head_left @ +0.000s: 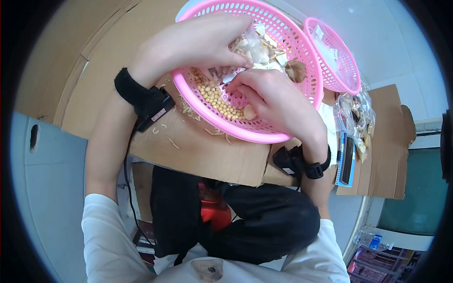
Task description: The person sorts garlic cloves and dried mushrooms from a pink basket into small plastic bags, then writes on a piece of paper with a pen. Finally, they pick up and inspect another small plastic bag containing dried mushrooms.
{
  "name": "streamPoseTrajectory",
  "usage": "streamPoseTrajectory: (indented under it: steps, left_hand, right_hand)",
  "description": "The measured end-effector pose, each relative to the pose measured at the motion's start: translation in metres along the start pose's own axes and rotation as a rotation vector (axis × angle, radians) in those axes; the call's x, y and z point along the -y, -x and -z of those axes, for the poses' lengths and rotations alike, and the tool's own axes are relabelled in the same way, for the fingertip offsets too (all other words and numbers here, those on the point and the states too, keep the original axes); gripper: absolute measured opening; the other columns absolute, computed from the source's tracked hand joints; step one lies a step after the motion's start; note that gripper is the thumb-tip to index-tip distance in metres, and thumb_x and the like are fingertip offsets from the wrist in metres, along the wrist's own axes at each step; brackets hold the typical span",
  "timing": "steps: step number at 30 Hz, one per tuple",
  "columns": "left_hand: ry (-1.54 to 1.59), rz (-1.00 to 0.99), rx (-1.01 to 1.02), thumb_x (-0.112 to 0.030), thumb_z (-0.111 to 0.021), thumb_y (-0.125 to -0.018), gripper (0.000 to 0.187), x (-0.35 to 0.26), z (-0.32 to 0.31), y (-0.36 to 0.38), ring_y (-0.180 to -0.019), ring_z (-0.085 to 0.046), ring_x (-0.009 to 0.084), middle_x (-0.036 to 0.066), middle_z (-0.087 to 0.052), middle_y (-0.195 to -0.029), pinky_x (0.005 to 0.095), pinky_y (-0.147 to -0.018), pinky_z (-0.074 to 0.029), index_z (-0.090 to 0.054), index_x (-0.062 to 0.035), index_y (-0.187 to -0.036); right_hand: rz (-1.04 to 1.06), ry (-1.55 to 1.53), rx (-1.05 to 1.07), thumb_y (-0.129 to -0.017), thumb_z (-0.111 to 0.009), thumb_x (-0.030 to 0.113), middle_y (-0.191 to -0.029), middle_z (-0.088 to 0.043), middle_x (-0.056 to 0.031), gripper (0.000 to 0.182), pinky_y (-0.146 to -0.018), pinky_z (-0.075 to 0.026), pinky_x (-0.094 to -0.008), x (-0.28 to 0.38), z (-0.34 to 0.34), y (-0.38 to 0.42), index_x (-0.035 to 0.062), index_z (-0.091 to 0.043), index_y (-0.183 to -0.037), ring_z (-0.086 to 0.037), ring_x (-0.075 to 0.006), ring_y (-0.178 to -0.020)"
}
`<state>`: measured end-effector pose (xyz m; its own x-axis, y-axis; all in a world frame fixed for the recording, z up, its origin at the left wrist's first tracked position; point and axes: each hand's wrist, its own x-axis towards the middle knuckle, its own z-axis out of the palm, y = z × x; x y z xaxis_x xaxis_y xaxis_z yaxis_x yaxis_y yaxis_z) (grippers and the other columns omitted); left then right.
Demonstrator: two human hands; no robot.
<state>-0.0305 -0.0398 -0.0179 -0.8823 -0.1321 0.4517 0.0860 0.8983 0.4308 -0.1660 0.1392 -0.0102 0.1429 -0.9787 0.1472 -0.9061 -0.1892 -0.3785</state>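
Note:
A large pink perforated basket (245,134) stands on the cardboard-covered table. Yellow beans that look like soybeans (219,104) lie along its near left side, with a round tan piece (249,112) beside them. My left hand (219,40) reaches over the left rim, closed on a clear plastic bag (257,49) of pale pieces; some of its fingers are hidden. Just above the beans, my right hand (269,92) is inside the basket with fingers curled and pressed together. What they hold, if anything, cannot be made out. A brown dried piece (296,70) sits near the right wall.
Behind to the right is a smaller pink basket (351,78) with clear plastic and labels in it. Filled clear bags (356,113) and a dark flat item (347,160) lie to the right. Thin pale shreds (186,106) are scattered on the cardboard (198,158).

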Motion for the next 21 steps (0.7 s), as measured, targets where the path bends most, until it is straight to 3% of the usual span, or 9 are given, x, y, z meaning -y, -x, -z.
streamPoseTrajectory:
  steps: [1, 4, 11, 16, 19, 21]
  left_hand:
    - [0.025, 0.009, 0.037, -0.022, -0.079, -0.090, 0.047, -0.001, 0.002, 0.001, -0.092, -0.065, 0.0332, 0.022, -0.061, -0.099, 0.0438, -0.082, -0.051, -0.052, 0.0032, -0.120]
    - [0.033, 0.065, 0.065, -0.023, -0.078, -0.090, 0.048, -0.004, 0.004, 0.000, -0.092, -0.064, 0.0345, 0.023, -0.061, -0.099, 0.0436, -0.082, -0.051, -0.052, 0.0038, -0.120]
    - [0.054, 0.104, 0.069, -0.027, -0.077, -0.092, 0.046, -0.002, 0.003, 0.001, -0.090, -0.063, 0.0353, 0.023, -0.060, -0.098, 0.0447, -0.083, -0.050, -0.052, 0.0037, -0.114]
    - [-0.010, 0.041, 0.028, -0.027, -0.078, -0.091, 0.044, -0.001, 0.003, 0.001, -0.084, -0.063, 0.0296, 0.020, -0.059, -0.094, 0.0418, -0.074, -0.052, -0.052, 0.0031, -0.111]
    - [-0.021, 0.015, 0.023, -0.027, -0.079, -0.092, 0.044, -0.001, 0.002, -0.001, -0.081, -0.061, 0.0240, 0.017, -0.061, -0.095, 0.0400, -0.069, -0.052, -0.054, 0.0020, -0.114]
    - [0.061, 0.109, 0.109, -0.029, -0.074, -0.096, 0.043, -0.016, 0.019, 0.000, -0.085, -0.066, 0.0266, 0.020, -0.065, -0.099, 0.0393, -0.073, -0.055, -0.055, 0.0047, -0.113]
  right_hand:
    - [0.005, 0.001, -0.003, -0.094, -0.061, 0.005, -0.089, -0.072, -0.0257, 0.016, -0.083, -0.056, -0.0519, 0.001, 0.001, -0.001, -0.0029, -0.075, -0.099, -0.071, -0.0435, -0.088]
    - [-0.018, 0.090, 0.038, -0.093, -0.061, 0.004, -0.090, -0.073, -0.0250, 0.017, -0.084, -0.057, -0.0509, 0.002, 0.003, -0.002, -0.0021, -0.075, -0.100, -0.072, -0.0427, -0.088]
    - [-0.041, -0.042, 0.037, -0.091, -0.065, 0.005, -0.089, -0.074, -0.0221, 0.013, -0.082, -0.058, -0.0480, 0.005, 0.005, -0.002, -0.0007, -0.075, -0.097, -0.073, -0.0405, -0.085]
    - [-0.081, -0.064, 0.057, -0.092, -0.069, 0.009, -0.086, -0.075, -0.0204, 0.011, -0.078, -0.058, -0.0462, 0.009, 0.012, -0.004, -0.0006, -0.074, -0.096, -0.074, -0.0386, -0.082]
    - [-0.052, -0.045, -0.034, -0.095, -0.070, 0.012, -0.082, -0.074, -0.0197, 0.013, -0.074, -0.058, -0.0453, 0.011, 0.012, -0.001, 0.0000, -0.072, -0.099, -0.074, -0.0375, -0.079]
    - [-0.137, -0.111, -0.081, -0.099, -0.068, 0.014, -0.079, -0.072, -0.0202, 0.014, -0.070, -0.057, -0.0441, 0.021, 0.018, -0.001, 0.0008, -0.068, -0.101, -0.074, -0.0362, -0.077]
